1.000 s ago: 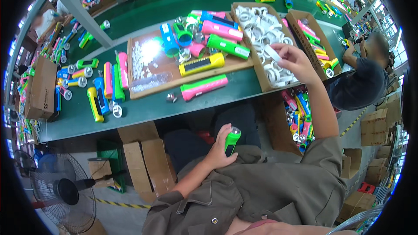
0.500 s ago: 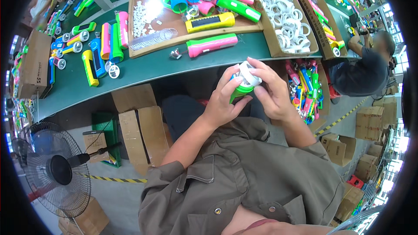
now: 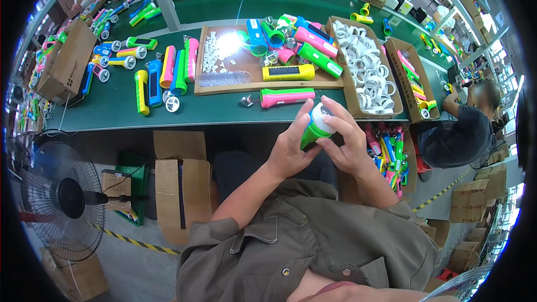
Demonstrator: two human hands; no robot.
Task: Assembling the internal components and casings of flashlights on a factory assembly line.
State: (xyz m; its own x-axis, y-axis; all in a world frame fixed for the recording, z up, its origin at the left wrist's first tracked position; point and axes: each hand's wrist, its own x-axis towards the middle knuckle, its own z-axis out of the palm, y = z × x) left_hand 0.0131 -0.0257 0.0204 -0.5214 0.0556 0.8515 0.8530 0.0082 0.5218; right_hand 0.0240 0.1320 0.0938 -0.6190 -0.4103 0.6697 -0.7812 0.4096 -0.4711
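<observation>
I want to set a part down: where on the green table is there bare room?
The green table has bare patches: before the wooden tray, between the white disc and the small silvery part; and at front left, between the brown carton and the frontmost yellow flashlight. Crowded: the tray's right half.

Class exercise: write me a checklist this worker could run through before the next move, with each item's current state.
1. Left hand supporting the green flashlight: ok.
2. Right hand at the white ring: ok, fingers against it.
3. Ring at the flashlight's upper end: ok.
4. Ring fully seated: cannot tell, fingers partly cover it.
5. Bench ahead free of other pieces: not ok, a pink-and-green flashlight lies there.
</observation>
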